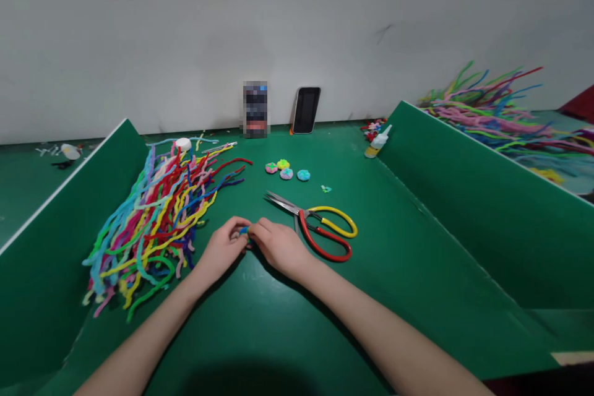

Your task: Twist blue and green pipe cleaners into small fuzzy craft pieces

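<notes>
My left hand (223,246) and my right hand (281,247) meet over the green table, fingers pinched together. Between their fingertips is a small blue and green pipe-cleaner piece (244,231), mostly covered by the fingers. Just right of my right hand lie scissors (301,213) with one red and one yellow handle, their blades pointing to the upper left. A loose pile of many-coloured pipe cleaners (158,216) spreads left of my left hand. Beyond the scissors sit several small round fuzzy pieces, among them a blue one (303,175) and a yellow one (283,164).
Green panels stand at the left (106,164) and right (464,198). A dark-screened phone (307,110) leans on the wall beside a pixelated upright object (255,109). A small bottle (377,143) tilts by the right panel. More pipe cleaners (501,117) lie beyond it.
</notes>
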The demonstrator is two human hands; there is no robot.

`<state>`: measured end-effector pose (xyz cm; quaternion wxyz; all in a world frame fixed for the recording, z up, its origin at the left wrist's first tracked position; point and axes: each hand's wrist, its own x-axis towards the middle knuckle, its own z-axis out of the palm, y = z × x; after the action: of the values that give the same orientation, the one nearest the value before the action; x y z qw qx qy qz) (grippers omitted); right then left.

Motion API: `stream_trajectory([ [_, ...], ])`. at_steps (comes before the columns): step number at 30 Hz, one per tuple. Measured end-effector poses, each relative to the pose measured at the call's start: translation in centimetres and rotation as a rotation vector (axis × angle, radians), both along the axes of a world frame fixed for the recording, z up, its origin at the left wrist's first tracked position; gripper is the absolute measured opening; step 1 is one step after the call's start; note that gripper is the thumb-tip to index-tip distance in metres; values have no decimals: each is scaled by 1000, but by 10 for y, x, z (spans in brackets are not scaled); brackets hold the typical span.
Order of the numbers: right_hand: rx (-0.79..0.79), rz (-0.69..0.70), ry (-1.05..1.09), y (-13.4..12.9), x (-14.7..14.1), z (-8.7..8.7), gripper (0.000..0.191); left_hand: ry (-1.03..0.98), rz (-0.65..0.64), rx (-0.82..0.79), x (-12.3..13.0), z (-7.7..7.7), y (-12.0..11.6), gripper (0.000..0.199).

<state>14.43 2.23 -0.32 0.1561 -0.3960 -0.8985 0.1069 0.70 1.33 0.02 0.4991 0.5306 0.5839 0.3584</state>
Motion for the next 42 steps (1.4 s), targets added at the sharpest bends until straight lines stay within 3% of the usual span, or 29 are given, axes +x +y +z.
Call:
stream_trajectory([
  [5,54,-1,-73,1,-2,-1,17,-15,17,32,3,-1,-1,20],
  [11,104,-23,-118,3,-5,-3,18,195,80,154,6,-3,-5,19],
  [17,-6,-171,57,-1,-10,-3,15,415,41,341,7,0,-10,19],
  [21,-285,-306,406,-3,-12,-3,8,532,-6,477,6,-2,-10,20],
  [25,-744,-388,800,-2,-14,-2,12,643,-66,627,5,-4,-11,21],
  [28,-1118,-365,1031,-1,-13,-1,15,708,-126,716,5,-5,-11,23],
  [31,-1307,-305,1154,-2,-12,1,19,744,-172,755,5,-5,-11,24],
  [34,-1278,-308,1174,-4,-12,1,18,698,-140,714,4,-5,-10,23],
  [38,-1067,-342,1097,-3,-12,-1,9,575,-15,545,4,-3,-9,21],
  [42,-865,-358,978,0,-11,-5,4,419,30,402,7,-2,-10,19],
])
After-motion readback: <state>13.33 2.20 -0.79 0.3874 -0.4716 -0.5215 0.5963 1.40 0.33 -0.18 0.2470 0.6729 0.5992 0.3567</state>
